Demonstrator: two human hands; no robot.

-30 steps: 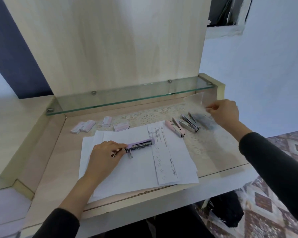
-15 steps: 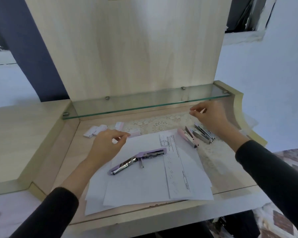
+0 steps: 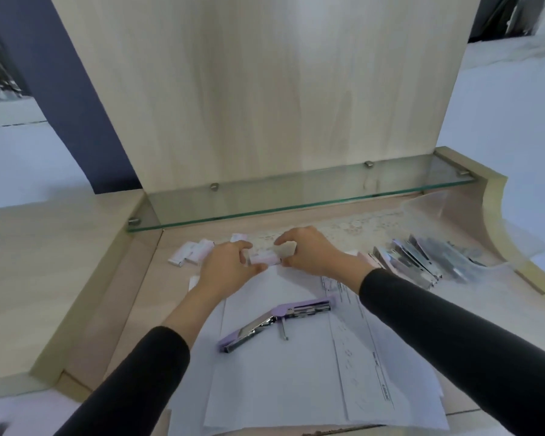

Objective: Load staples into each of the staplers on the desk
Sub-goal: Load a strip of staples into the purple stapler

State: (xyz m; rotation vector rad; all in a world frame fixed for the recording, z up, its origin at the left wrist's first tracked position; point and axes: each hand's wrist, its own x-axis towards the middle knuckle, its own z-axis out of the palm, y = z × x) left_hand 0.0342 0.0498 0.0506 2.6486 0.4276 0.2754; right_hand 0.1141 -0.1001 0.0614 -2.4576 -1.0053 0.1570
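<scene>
Just unreadable print (image 3: 385, 393) beside stapler (image 3: 274, 320)

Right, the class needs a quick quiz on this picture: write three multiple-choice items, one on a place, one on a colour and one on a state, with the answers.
1. Where does the stapler nearest the person lie?
A) in a drawer
B) on the white papers
C) on a chair

2. What colour is that stapler's body?
A) green
B) red
C) purple

3. What is the state of the staple box?
A) gripped by both hands
B) lying untouched
C) buried under paper

Answers:
1 B: it lies flat on the sheets.
2 C: its casing is pale purple.
3 A: the left hand and right hand each hold one end of it with curled fingers.
</scene>
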